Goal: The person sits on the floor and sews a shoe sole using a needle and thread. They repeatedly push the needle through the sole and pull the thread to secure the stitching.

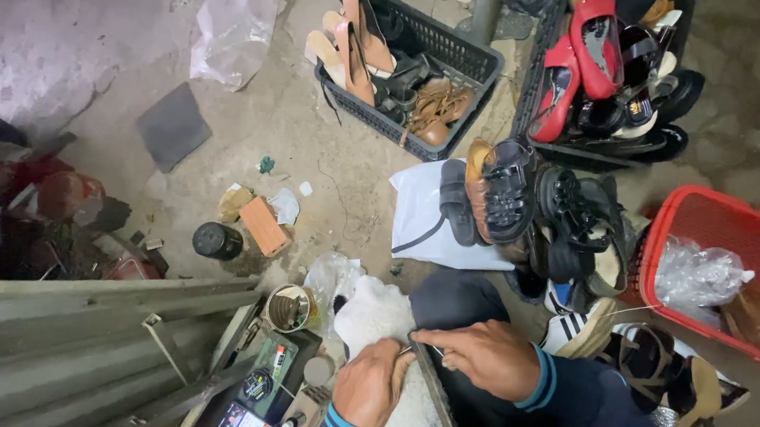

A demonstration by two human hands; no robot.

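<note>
Surrounding both hands: gritty concrete floor, shoe-filled crates.

We see a fluffy white fabric piece under our hands, soft and matt. The floor is rough, dusty concrete. The dark crate and the red basket are latticed plastic, slightly shiny. The red shoes gleam glossy like patent leather, the black sandals look duller. Crinkled clear plastic film glints. The tin can shows worn metal.
</note>
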